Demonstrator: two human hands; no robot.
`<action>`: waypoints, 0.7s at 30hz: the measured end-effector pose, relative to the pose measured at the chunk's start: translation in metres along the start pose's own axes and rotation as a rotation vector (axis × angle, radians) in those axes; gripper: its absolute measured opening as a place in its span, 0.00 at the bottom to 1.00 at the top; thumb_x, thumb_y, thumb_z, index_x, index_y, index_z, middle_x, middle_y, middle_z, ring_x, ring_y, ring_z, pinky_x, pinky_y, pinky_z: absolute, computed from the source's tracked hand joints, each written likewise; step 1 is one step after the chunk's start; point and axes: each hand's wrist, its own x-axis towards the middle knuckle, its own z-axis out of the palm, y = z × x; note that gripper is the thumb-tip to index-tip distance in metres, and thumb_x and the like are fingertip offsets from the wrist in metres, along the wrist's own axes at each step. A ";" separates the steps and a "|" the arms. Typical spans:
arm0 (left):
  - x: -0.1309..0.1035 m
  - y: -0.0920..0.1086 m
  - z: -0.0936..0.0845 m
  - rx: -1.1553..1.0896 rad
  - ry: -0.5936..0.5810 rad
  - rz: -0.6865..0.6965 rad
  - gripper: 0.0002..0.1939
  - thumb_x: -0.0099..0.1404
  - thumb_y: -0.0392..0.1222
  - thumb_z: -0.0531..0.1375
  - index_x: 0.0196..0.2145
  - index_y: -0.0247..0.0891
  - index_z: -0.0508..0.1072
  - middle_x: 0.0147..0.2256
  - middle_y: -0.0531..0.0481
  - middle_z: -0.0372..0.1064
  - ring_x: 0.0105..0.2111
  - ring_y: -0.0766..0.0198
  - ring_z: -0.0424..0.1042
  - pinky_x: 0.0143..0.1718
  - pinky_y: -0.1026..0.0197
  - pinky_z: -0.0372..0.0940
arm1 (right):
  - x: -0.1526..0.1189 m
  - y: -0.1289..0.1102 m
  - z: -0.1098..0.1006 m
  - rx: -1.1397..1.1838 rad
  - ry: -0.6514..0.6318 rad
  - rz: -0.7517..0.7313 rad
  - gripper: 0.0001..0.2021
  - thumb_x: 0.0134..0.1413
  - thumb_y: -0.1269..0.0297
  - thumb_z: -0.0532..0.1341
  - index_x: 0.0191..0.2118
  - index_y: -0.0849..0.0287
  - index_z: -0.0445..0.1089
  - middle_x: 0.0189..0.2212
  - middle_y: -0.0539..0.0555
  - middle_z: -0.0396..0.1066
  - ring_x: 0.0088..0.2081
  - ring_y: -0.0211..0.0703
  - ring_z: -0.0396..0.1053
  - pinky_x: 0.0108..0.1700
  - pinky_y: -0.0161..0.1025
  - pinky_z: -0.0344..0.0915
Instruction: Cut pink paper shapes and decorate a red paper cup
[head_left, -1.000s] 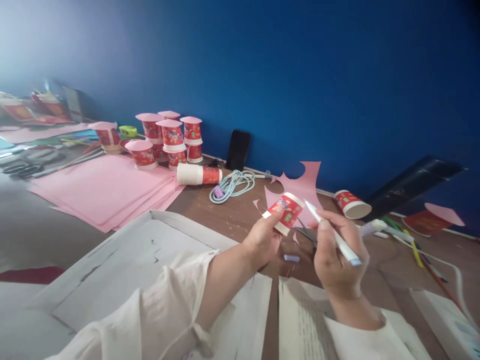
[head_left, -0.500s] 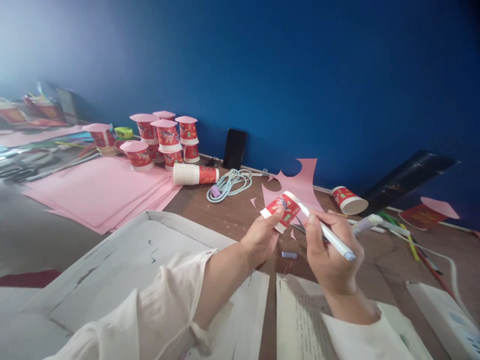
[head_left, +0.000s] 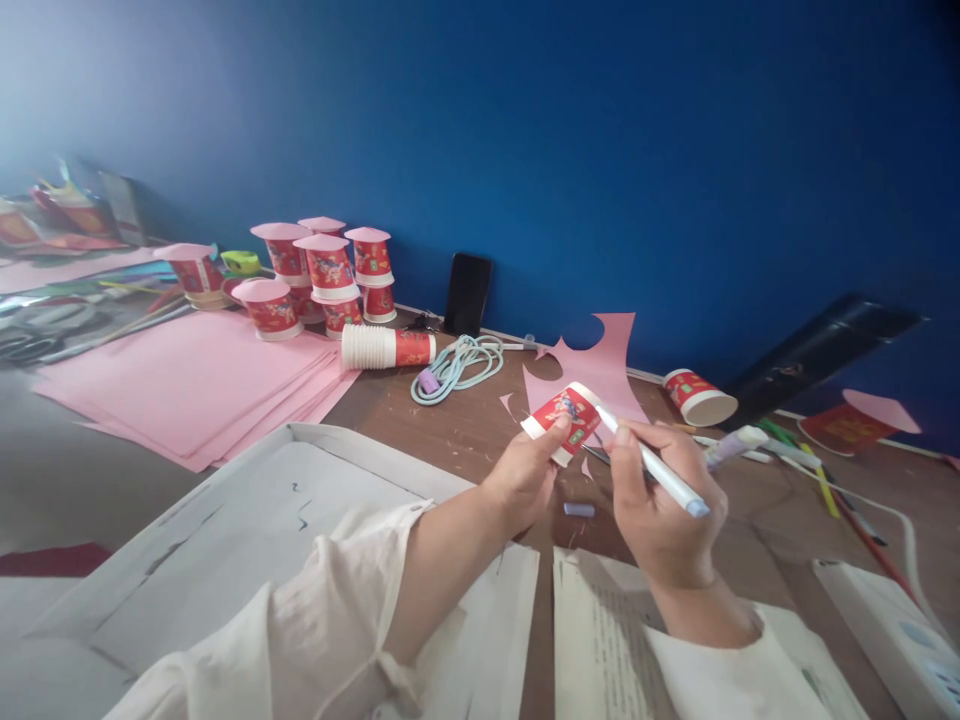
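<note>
A red patterned paper cup [head_left: 566, 415] is held tilted in my left hand [head_left: 525, 475], the thumb resting on its printed side. My right hand [head_left: 667, 500] grips a white marker [head_left: 667, 475] with a pale blue end, its tip at the right side of the cup. Below the cup, a small lavender cap [head_left: 579, 510] lies on the brown table. Behind the cup stands a piece of pink paper [head_left: 611, 350] with round cut-outs in its edge.
Stacked red cups with pink tops [head_left: 328, 270], a row of nested cups [head_left: 386, 348], a coiled cable [head_left: 469, 365] and a phone [head_left: 468, 293] are at the back. Pink sheets [head_left: 180, 375] lie left. Another cup [head_left: 697, 397] and a black case [head_left: 825, 350] are right.
The view has shifted slightly, so the things at the left appear a little farther left. Both hands keep their hold on cup and marker, with hardly any visible movement.
</note>
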 end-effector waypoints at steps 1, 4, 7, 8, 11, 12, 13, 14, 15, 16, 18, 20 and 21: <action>0.000 0.000 0.000 0.001 0.000 0.003 0.20 0.56 0.48 0.68 0.43 0.34 0.75 0.42 0.41 0.75 0.45 0.53 0.73 0.56 0.50 0.61 | 0.000 0.000 0.000 -0.003 0.000 0.000 0.03 0.57 0.67 0.62 0.37 0.60 0.72 0.31 0.55 0.77 0.37 0.46 0.74 0.46 0.43 0.70; -0.001 0.000 -0.001 0.001 -0.009 0.003 0.20 0.56 0.48 0.68 0.43 0.34 0.75 0.40 0.42 0.75 0.44 0.53 0.74 0.55 0.49 0.62 | 0.000 0.000 0.000 -0.015 -0.005 0.005 0.04 0.57 0.67 0.62 0.37 0.60 0.72 0.31 0.56 0.77 0.37 0.46 0.74 0.44 0.43 0.71; -0.002 0.001 0.000 0.000 -0.026 -0.011 0.19 0.57 0.47 0.67 0.43 0.33 0.75 0.39 0.42 0.75 0.41 0.54 0.74 0.53 0.48 0.63 | 0.000 0.000 0.000 -0.018 -0.015 0.020 0.04 0.57 0.66 0.62 0.38 0.60 0.72 0.31 0.55 0.77 0.36 0.46 0.74 0.43 0.42 0.71; -0.002 0.002 0.000 0.001 -0.026 -0.011 0.19 0.57 0.47 0.67 0.43 0.33 0.75 0.38 0.42 0.74 0.41 0.55 0.74 0.53 0.48 0.63 | 0.000 0.000 0.000 -0.018 -0.017 0.024 0.04 0.57 0.66 0.62 0.37 0.60 0.72 0.31 0.55 0.77 0.36 0.46 0.74 0.43 0.42 0.70; -0.002 0.003 0.001 0.002 -0.012 0.000 0.18 0.57 0.46 0.67 0.42 0.33 0.75 0.38 0.42 0.74 0.41 0.55 0.74 0.54 0.49 0.63 | 0.000 0.000 -0.001 -0.024 -0.021 0.026 0.04 0.57 0.66 0.62 0.37 0.59 0.72 0.31 0.55 0.77 0.36 0.47 0.74 0.42 0.42 0.70; -0.002 0.003 0.001 0.001 -0.009 0.000 0.18 0.57 0.46 0.67 0.42 0.33 0.75 0.38 0.42 0.74 0.41 0.55 0.74 0.54 0.49 0.63 | 0.000 0.000 -0.001 -0.026 -0.021 0.024 0.04 0.57 0.66 0.62 0.37 0.59 0.72 0.31 0.55 0.77 0.36 0.47 0.74 0.42 0.42 0.70; -0.002 0.003 0.001 -0.001 -0.011 -0.006 0.18 0.57 0.46 0.68 0.42 0.33 0.75 0.39 0.42 0.74 0.41 0.55 0.74 0.54 0.49 0.63 | 0.000 0.000 -0.001 -0.027 -0.022 0.023 0.04 0.57 0.66 0.62 0.37 0.59 0.72 0.31 0.56 0.77 0.35 0.47 0.74 0.42 0.42 0.70; -0.002 0.004 0.001 -0.002 -0.014 -0.008 0.18 0.57 0.45 0.67 0.42 0.33 0.75 0.39 0.42 0.74 0.41 0.56 0.74 0.54 0.50 0.63 | 0.000 0.000 -0.001 -0.025 -0.022 0.022 0.04 0.57 0.66 0.62 0.37 0.60 0.72 0.31 0.56 0.77 0.35 0.47 0.74 0.41 0.42 0.70; -0.003 0.004 0.002 -0.001 -0.015 -0.006 0.17 0.57 0.45 0.67 0.42 0.33 0.75 0.39 0.42 0.74 0.41 0.56 0.74 0.54 0.50 0.63 | 0.000 -0.001 -0.001 -0.022 -0.020 0.022 0.04 0.57 0.66 0.62 0.37 0.60 0.72 0.31 0.56 0.77 0.35 0.47 0.74 0.41 0.42 0.70; -0.003 0.004 0.002 0.001 -0.013 -0.002 0.17 0.57 0.44 0.67 0.41 0.33 0.75 0.39 0.42 0.74 0.41 0.56 0.73 0.54 0.51 0.62 | 0.000 -0.001 -0.001 -0.019 -0.018 0.022 0.04 0.57 0.66 0.62 0.37 0.60 0.72 0.32 0.56 0.77 0.35 0.47 0.74 0.41 0.42 0.70; -0.003 0.004 0.002 0.008 -0.006 0.016 0.16 0.57 0.44 0.67 0.41 0.32 0.75 0.40 0.42 0.74 0.42 0.57 0.73 0.55 0.52 0.62 | 0.001 -0.001 -0.002 -0.016 -0.018 0.017 0.04 0.57 0.66 0.62 0.37 0.60 0.72 0.32 0.56 0.76 0.35 0.47 0.74 0.41 0.42 0.69; -0.003 0.005 0.002 0.020 -0.004 0.031 0.16 0.57 0.44 0.67 0.41 0.32 0.75 0.40 0.42 0.74 0.41 0.57 0.73 0.55 0.52 0.62 | 0.001 0.000 -0.002 -0.019 -0.020 0.005 0.04 0.57 0.66 0.62 0.37 0.60 0.72 0.31 0.56 0.76 0.35 0.46 0.74 0.41 0.41 0.69; -0.003 0.005 0.002 0.024 -0.007 0.031 0.16 0.56 0.44 0.68 0.40 0.32 0.75 0.39 0.42 0.74 0.41 0.57 0.73 0.54 0.52 0.62 | 0.001 0.000 -0.002 -0.023 -0.022 -0.001 0.04 0.57 0.66 0.62 0.37 0.60 0.72 0.31 0.56 0.76 0.35 0.46 0.74 0.41 0.41 0.69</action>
